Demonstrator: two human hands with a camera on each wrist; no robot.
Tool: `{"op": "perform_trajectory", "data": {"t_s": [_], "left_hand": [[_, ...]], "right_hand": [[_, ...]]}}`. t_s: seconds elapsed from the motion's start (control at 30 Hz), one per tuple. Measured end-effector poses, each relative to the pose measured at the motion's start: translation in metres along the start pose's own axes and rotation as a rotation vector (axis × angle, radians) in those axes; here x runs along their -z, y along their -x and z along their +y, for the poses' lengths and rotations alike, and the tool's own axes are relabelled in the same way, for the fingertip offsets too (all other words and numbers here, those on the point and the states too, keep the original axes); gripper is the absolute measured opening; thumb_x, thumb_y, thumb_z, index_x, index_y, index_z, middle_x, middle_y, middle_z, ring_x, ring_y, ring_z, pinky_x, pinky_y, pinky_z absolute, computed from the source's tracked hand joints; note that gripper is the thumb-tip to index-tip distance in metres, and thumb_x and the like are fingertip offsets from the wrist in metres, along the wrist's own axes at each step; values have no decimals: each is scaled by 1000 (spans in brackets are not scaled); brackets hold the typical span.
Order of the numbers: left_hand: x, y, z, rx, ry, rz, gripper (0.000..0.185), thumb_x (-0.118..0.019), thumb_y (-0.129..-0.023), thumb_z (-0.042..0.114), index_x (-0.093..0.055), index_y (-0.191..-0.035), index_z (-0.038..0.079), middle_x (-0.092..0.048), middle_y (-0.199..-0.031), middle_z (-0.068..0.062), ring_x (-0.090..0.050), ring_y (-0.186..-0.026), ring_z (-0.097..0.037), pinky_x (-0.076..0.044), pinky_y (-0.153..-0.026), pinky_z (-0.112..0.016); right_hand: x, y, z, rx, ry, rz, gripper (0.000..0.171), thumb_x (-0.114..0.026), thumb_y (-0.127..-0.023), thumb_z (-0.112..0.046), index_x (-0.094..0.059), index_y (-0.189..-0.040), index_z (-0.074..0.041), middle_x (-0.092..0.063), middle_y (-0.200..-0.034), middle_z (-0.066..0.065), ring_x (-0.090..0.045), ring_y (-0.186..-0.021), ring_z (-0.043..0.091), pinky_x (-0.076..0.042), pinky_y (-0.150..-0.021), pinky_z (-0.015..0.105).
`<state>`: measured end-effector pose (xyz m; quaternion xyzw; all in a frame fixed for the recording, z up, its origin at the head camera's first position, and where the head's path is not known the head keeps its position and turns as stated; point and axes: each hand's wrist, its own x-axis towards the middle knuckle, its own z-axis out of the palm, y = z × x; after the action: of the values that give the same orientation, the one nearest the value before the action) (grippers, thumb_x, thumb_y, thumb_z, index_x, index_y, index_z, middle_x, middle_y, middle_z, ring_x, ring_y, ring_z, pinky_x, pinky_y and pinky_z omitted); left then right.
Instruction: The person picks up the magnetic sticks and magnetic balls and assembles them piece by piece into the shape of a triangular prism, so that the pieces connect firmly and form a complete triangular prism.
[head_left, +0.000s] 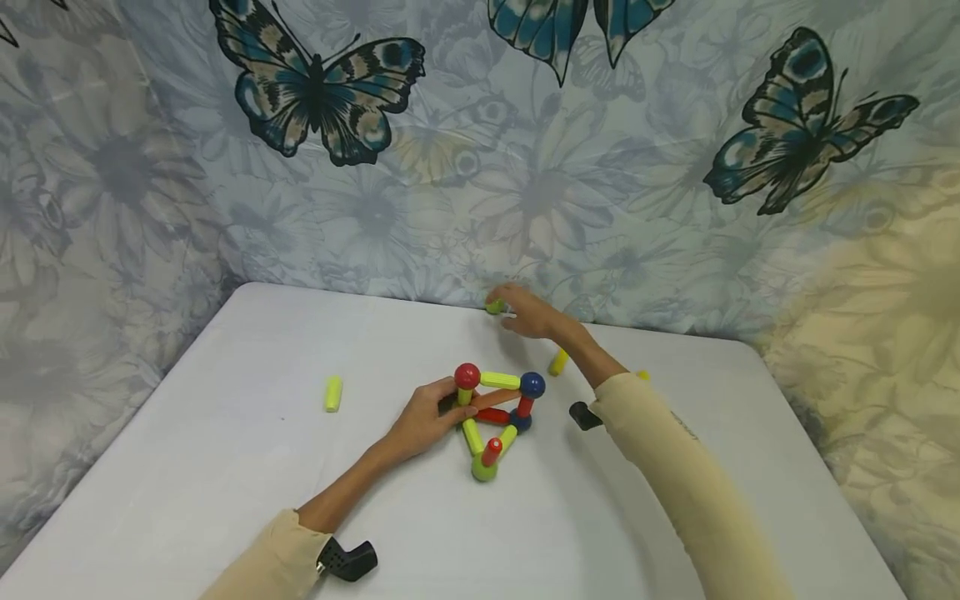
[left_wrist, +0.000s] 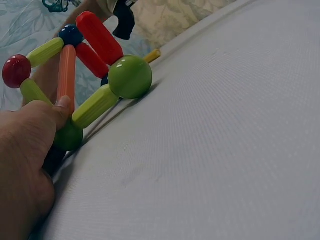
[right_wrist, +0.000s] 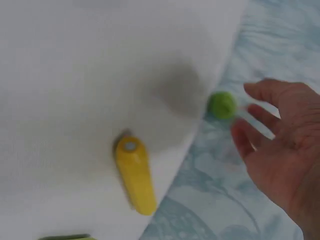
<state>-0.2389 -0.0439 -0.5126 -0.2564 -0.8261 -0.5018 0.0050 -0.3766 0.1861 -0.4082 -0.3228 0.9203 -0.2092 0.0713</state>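
My left hand (head_left: pixel 423 419) holds the left side of a magnetic stick-and-ball structure (head_left: pixel 495 380) standing on the table. In the left wrist view its thumb presses the orange stick (left_wrist: pixel 67 75) just above a green ball (left_wrist: pixel 70 137). The frame joins red, blue and green balls with yellow-green, red and orange sticks. A red stick (head_left: pixel 491 452) points up from the nearest green ball (head_left: pixel 484 470). At the table's far edge, my right hand (head_left: pixel 528 312) reaches toward a loose green ball (right_wrist: pixel 222 105). Its fingers are spread, with a gap to the ball in the right wrist view.
A yellow-green stick (head_left: pixel 333 393) lies alone at the left of the white table (head_left: pixel 225 433). Behind the structure lies a yellow stick (head_left: pixel 558 362), and another yellow piece (head_left: pixel 643 375) shows beside the right sleeve. A butterfly-patterned cloth (head_left: pixel 450 208) rises directly behind the far edge.
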Motion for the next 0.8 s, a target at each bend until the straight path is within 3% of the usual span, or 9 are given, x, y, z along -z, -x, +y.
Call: {"op": "perform_trajectory", "data": {"t_s": [0.1,0.17,0.27,0.4,0.5,0.63,0.73,0.8], "left_hand": [[-2,0,0,-14,-3,-14,34,-80,-93,20,-69,-123,9,-75,-114,-3,-66,-111,-17,-54,-108,-37],[-2,1,0,-26,-3,-17,35,-81,-91,19,-70,-122,9,-75,-111,-3,-65,-105,-16,-55,-102,-33],[1,2,-2,-43,-10,-11,37,-84,-89,18,-71,-123,8,-73,-106,-2,-62,-98,-14,-55,-93,-27],[-1,2,-2,-53,-12,-15,38,-85,-88,18,-71,-122,9,-73,-106,-2,-62,-95,-14,-55,-90,-25],[-2,1,0,-37,-7,-16,35,-84,-89,19,-72,-121,10,-74,-107,-2,-63,-97,-13,-56,-93,-26],[-2,3,2,-20,-14,-20,35,-83,-90,20,-71,-122,10,-75,-108,-2,-62,-98,-14,-55,-93,-27],[-3,4,2,-20,-23,-12,36,-83,-89,19,-71,-122,10,-75,-109,-2,-62,-97,-14,-55,-93,-27],[-5,4,1,-30,-23,-9,36,-83,-89,19,-71,-122,10,-75,-110,-2,-63,-98,-14,-55,-94,-27]], "right_hand": [[-10,-9,10,-5,198,-46,52,-63,-93,11,-55,-144,1,-41,-159,29,-37,-150,50,-31,-124,65],[-13,-12,14,-26,269,-87,56,-64,-93,11,-55,-146,-3,-38,-162,27,-33,-152,50,-28,-125,64],[-14,-15,17,-52,277,-143,49,-63,-94,9,-59,-142,-2,-47,-153,28,-43,-145,46,-36,-122,58],[-6,-4,18,-86,175,-150,34,-67,-94,4,-65,-128,4,-64,-128,24,-60,-118,37,-50,-106,49],[5,17,18,-146,51,-91,34,-69,-99,-9,-61,-128,6,-68,-115,23,-65,-103,35,-55,-92,41],[24,62,5,-213,-114,112,41,-65,-104,-26,-56,-132,3,-70,-98,19,-69,-85,33,-54,-73,32],[38,99,-18,-169,-159,238,36,-65,-104,-27,-59,-129,-1,-67,-87,13,-64,-75,25,-50,-69,29],[44,121,-36,-101,-170,258,34,-69,-102,-23,-61,-128,-4,-67,-89,9,-61,-77,19,-50,-70,28]]}}
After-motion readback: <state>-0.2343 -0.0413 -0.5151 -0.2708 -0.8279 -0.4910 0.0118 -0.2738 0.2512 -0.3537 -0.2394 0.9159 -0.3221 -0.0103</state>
